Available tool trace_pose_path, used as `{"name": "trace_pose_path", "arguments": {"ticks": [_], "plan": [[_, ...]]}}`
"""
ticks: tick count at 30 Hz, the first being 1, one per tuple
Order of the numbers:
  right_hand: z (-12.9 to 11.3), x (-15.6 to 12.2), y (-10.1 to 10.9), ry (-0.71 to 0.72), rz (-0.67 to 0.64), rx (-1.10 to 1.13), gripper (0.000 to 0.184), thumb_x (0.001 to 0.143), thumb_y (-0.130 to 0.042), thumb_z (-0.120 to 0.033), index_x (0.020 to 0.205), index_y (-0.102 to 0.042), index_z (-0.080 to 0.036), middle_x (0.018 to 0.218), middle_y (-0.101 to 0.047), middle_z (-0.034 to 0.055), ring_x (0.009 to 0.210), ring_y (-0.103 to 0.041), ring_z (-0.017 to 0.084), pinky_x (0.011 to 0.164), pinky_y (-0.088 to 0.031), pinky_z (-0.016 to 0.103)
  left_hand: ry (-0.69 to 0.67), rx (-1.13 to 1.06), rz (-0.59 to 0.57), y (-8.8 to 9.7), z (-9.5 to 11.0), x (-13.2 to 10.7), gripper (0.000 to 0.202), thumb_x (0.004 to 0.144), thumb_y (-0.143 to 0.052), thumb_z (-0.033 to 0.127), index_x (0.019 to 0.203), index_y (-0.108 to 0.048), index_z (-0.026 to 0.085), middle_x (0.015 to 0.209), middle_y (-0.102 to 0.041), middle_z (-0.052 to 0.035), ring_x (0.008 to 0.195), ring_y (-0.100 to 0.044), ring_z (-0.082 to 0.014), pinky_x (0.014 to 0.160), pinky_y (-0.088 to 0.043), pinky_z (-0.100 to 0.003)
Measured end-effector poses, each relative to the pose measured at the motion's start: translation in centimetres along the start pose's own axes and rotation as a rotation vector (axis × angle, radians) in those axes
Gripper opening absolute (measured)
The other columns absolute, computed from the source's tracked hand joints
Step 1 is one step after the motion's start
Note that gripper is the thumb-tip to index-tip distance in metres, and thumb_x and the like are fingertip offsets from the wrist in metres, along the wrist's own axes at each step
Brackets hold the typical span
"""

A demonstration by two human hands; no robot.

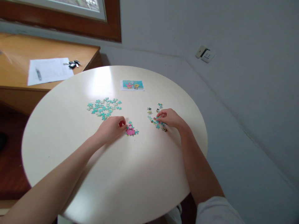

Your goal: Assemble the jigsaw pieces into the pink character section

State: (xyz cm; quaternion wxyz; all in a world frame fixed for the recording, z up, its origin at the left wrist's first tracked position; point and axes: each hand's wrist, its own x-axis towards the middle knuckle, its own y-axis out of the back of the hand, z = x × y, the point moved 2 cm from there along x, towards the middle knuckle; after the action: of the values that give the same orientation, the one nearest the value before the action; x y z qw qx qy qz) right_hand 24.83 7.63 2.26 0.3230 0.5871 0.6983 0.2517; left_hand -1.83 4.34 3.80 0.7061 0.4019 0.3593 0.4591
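A small joined section of jigsaw puzzle (130,130), with a pink character on it, lies at mid-table. My left hand (113,126) rests at its left edge, fingers curled in and the thumb touching or nearly touching the section; whether it grips anything is hidden. To the right, my right hand (170,118) reaches over a pile of multicoloured puzzle pieces (161,125), its thumb and fingertips pinched on what looks like a puzzle piece. Several loose pieces (149,110) lie just beyond this pile. A larger spread of turquoise pieces (102,107) lies beyond my left hand.
A printed reference picture (132,85) lies near the far side of the round white table (130,193). Behind on the left, a wooden desk (14,74) holds paper (49,71), a pen (38,74) and keys (73,64). The wall with a socket (207,56) borders the right.
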Motion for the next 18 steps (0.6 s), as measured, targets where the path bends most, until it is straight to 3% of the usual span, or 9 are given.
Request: {"name": "trace_pose_path", "arguments": {"ticks": [11,18], "plan": [[-0.56,-0.21,-0.41,-0.038,0.001,0.017,0.012,0.066,-0.066,-0.022,0.067,-0.058,-0.013,0.05,-0.054,-0.0035,0.046,-0.045,0.007,0.046,-0.032,0.019,-0.005,0.002,0.007,-0.24,-0.29,0.16,0.022,0.078,-0.045,0.035,0.076,-0.06,0.019,0.076,-0.065,-0.0042,0.066,-0.055,-0.0177,0.056,-0.036,-0.026],[-0.42,-0.02,-0.39,0.02,0.029,-0.051,0.011,0.064,-0.067,-0.02,0.068,-0.059,-0.014,0.053,-0.054,-0.0035,0.049,-0.047,0.007,0.048,-0.033,0.019,-0.004,0.012,0.007,-0.28,-0.3,0.22,0.022,0.078,-0.045,0.036,0.076,-0.06,0.019,0.074,-0.064,-0.004,0.065,-0.055,-0.0176,0.056,-0.036,-0.025]]}}
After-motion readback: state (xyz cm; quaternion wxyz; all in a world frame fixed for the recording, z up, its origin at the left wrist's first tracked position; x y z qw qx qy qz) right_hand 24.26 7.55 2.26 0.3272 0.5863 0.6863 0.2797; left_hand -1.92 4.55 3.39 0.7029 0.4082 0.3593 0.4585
